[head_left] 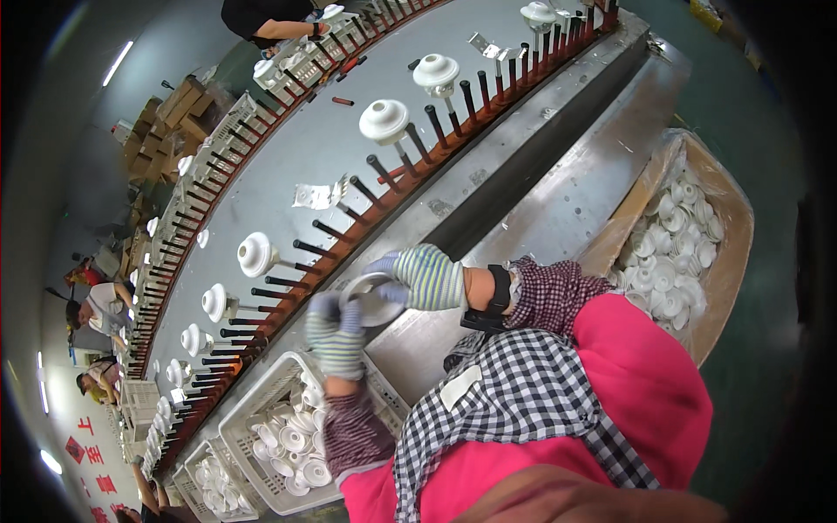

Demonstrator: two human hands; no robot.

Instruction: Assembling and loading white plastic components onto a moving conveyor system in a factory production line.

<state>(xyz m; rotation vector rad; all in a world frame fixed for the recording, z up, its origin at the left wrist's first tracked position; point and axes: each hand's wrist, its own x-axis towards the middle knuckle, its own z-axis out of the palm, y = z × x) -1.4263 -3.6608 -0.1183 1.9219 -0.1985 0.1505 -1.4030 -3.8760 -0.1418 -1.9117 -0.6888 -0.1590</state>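
Observation:
Both my hands wear striped knit gloves and meet over a metal ledge beside a long peg conveyor. My right hand, with a dark band on its wrist, grips the rim of a white round piece. My left hand closes on the same piece from the near side. The piece sits just short of the row of dark pegs. Much of it is hidden by my fingers.
White domed pieces ride on pegs along the curved grey conveyor. White slotted crates with several white pieces stand at lower left. A plastic-lined cardboard box of similar pieces is at right. Other people work at the top and far left.

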